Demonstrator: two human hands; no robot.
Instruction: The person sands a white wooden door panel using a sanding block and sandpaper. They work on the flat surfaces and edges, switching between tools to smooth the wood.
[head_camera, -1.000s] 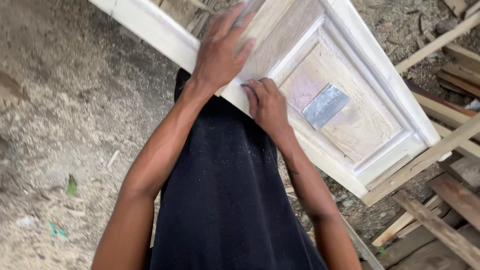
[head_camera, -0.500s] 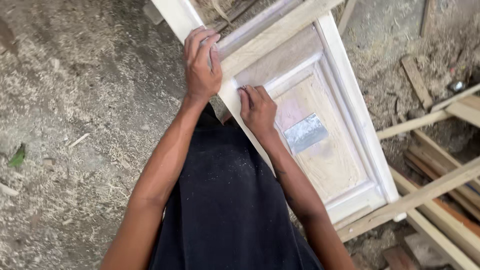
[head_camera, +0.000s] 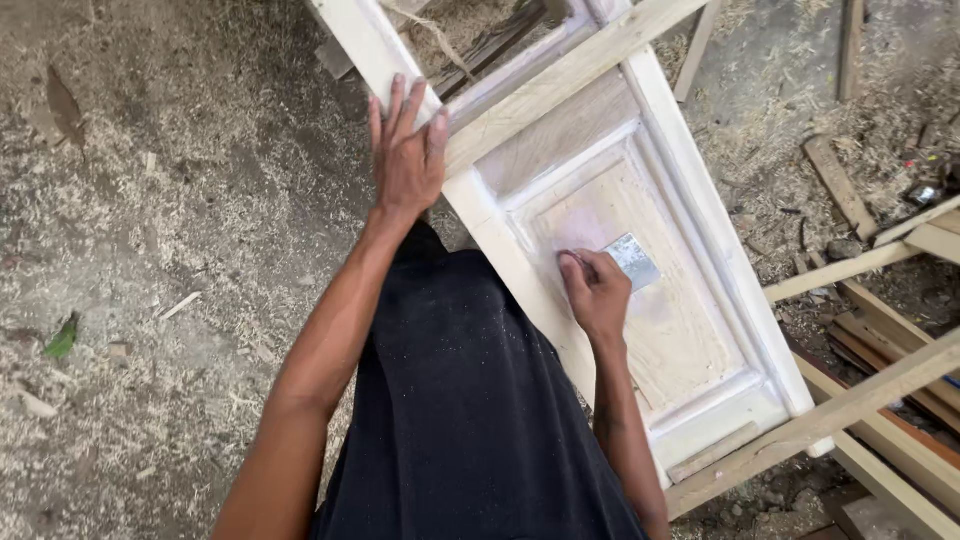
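Head view: filling a door panel, my right hand on the scraper.

My left hand (head_camera: 406, 158) lies flat, fingers spread, on the door (head_camera: 690, 215) stile at upper centre, gripping nothing. My right hand (head_camera: 595, 290) closes loosely over the metal scraper (head_camera: 634, 259) on the raised panel (head_camera: 640, 300) mid-frame, right of centre. I judge this the pickup step; next I need a firm pinch and a flat blade angle.

The single head camera looked steeply down, close over the door (head_camera: 640, 240), with sawdust ground (head_camera: 150, 250) left of it.
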